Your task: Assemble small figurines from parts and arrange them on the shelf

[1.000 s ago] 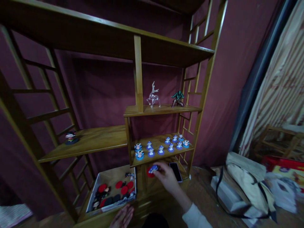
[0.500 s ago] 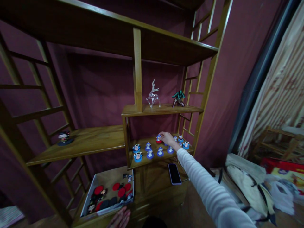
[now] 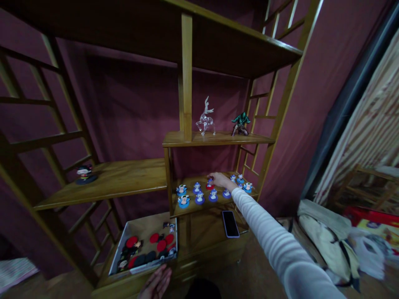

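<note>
My right hand (image 3: 220,179) reaches into the lower right shelf compartment, its fingers closed on a small purple-and-white figurine (image 3: 210,184) with a red base. The figurine looks upright, with its base at the shelf board. Around it stand several similar figurines on purple bases, such as a purple-based figurine (image 3: 200,197), and others on blue bases, such as a blue-based figurine (image 3: 183,201). My left hand (image 3: 157,282) is low in the view, fingers stretched out and holding nothing. It is close to the front edge of a cardboard box (image 3: 145,222) containing red and black discs and figurines.
A phone (image 3: 230,224) lies on the ledge below the compartment. Above stand a clear deer figurine (image 3: 205,120) and a green figure (image 3: 240,123). Another figurine (image 3: 85,174) occupies the left shelf. Bags (image 3: 324,236) lie on the floor at right.
The red-based figurine, tilted with its base showing before, now looks upright at the shelf. My right hand has lowered slightly with it. The whole view has shifted a little.
</note>
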